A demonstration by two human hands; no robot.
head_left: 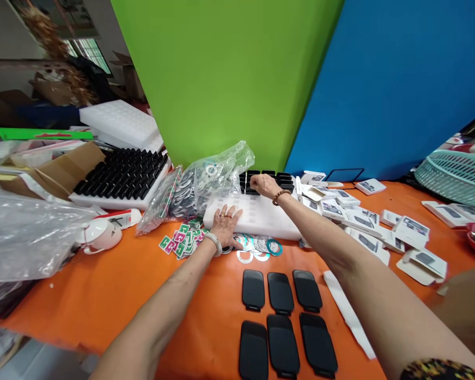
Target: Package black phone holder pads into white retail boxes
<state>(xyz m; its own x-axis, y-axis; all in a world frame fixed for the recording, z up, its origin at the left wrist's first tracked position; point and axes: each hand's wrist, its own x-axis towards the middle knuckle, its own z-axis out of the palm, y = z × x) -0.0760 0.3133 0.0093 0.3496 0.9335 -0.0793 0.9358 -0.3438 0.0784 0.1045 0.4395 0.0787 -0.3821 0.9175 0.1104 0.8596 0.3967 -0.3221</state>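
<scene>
My left hand (225,226), with a pale bangle at the wrist, lies with fingers spread on the front left part of a white foam tray (257,214). Its thumb is over some ring-shaped stickers (263,245). Further back, my right hand (266,186) is closed above black pieces (285,181) standing in rows in the foam. Its fingertips are turned away, so what they grip, if anything, is hidden. Nearer me on the orange tabletop, several flat black rounded devices (281,293) lie in two rows.
Left of the tray are pink and green square stickers (184,240), a clear plastic bag (221,171) of dark rings, a white cup (102,235) and another foam tray of black pieces (121,177). Small white boxes (366,221) and a mint basket (455,177) are at the right.
</scene>
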